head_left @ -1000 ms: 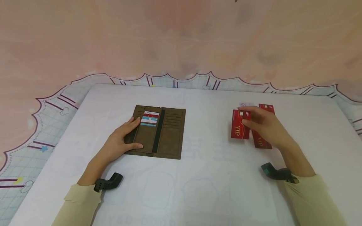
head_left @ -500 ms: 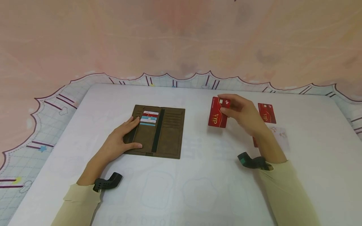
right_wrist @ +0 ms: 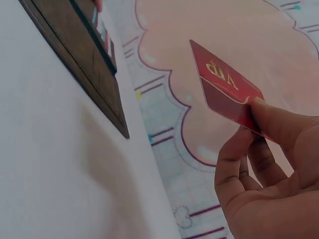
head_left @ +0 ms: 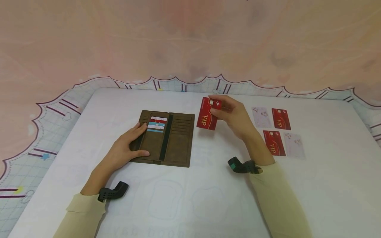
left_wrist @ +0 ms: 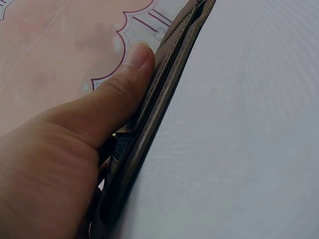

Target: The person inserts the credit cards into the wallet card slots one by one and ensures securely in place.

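On the right of the frame I see two red cards [head_left: 281,119] and two pale cards [head_left: 262,117] lying on the white counter [head_left: 184,198]. Left of centre lies the open brown wallet [head_left: 178,148], cards [head_left: 156,125] layered in its slots; my left hand [head_left: 126,145] covers its left edge, fingers and thumb spread rather than curled. My right hand [head_left: 230,114] has its grip pinched on a VIP card [head_left: 208,114], raised above its shadow in the upper middle. A second ago that card was over at the right, near the loose ones; now all four show, while wallet and left hand have stayed put. The counter's far edge crosses the upper middle; white surface stretches across the lower middle, and the right wrist view shows a gap between card and wallet.
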A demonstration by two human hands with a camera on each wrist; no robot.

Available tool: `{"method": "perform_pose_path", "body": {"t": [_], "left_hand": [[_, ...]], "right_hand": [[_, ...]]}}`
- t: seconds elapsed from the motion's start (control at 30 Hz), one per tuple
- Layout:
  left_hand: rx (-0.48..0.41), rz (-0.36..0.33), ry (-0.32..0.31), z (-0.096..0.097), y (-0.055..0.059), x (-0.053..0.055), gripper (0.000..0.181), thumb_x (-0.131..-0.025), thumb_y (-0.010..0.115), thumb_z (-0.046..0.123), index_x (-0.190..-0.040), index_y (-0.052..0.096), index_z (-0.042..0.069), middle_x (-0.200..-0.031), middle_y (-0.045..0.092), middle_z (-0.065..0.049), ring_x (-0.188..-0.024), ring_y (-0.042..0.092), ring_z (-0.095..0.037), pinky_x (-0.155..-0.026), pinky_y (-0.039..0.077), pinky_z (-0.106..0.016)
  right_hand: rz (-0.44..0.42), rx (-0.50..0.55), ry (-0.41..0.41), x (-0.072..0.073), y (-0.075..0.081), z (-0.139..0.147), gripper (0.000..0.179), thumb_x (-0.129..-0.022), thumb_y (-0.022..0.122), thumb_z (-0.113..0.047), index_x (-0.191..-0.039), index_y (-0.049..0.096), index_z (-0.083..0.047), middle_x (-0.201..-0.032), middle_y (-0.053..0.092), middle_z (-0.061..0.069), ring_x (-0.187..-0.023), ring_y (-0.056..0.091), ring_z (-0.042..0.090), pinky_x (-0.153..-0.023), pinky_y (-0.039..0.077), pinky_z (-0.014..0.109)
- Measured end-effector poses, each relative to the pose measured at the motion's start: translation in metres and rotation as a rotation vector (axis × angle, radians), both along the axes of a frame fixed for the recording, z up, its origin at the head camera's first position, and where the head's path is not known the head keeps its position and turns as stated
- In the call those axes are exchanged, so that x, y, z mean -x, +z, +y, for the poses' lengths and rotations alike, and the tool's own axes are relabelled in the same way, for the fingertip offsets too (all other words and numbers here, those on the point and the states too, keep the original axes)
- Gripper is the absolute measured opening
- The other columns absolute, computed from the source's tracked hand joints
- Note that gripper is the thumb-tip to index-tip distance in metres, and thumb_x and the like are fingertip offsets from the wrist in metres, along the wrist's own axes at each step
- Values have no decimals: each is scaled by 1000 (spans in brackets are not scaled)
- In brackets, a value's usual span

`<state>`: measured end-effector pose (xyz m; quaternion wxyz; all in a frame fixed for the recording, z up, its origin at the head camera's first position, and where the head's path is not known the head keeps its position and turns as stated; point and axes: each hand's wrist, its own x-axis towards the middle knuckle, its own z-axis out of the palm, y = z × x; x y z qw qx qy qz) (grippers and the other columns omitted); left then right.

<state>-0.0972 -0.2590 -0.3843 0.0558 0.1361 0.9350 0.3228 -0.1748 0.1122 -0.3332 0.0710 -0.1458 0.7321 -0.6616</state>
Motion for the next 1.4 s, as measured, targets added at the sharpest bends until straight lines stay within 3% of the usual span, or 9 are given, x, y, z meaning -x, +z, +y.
{"method": "perform_pose_path", "body": {"t": [0.23,0.7,0.93,1.4], "left_hand": [[-20,1,-5,-1,0,-1,96,-75,81,34,-153,26,20,-157,16,-13,-141,16,-42,-106,18,-65],[-28,2,-10,4,0,1,95,-75,81,34,-152,27,20,-157,17,-12,-141,17,-40,-107,19,-63],[-40,-4,4,2,0,-3,95,-75,82,32,-152,28,20,-157,18,-14,-141,17,-40,-107,19,-63],[-42,-3,-8,-1,2,-1,95,-74,82,34,-152,28,21,-157,17,-12,-141,17,-40,-106,19,-64]], "right_hand": [[-21,58,-5,7,-7,-26,41,-90,66,-8,-130,60,-16,-123,58,6,-107,58,25,-82,55,37],[-27,60,-55,14,-26,-63,40,-90,67,-12,-130,60,-18,-124,60,6,-98,61,25,-83,54,34],[3,-50,-23,11,-37,-76,38,-90,68,-16,-127,62,-23,-127,59,2,-92,62,22,-84,53,32],[34,-234,-7,11,-51,-80,39,-90,68,-22,-128,60,-29,-105,64,-1,-88,57,19,-77,53,31]]}}
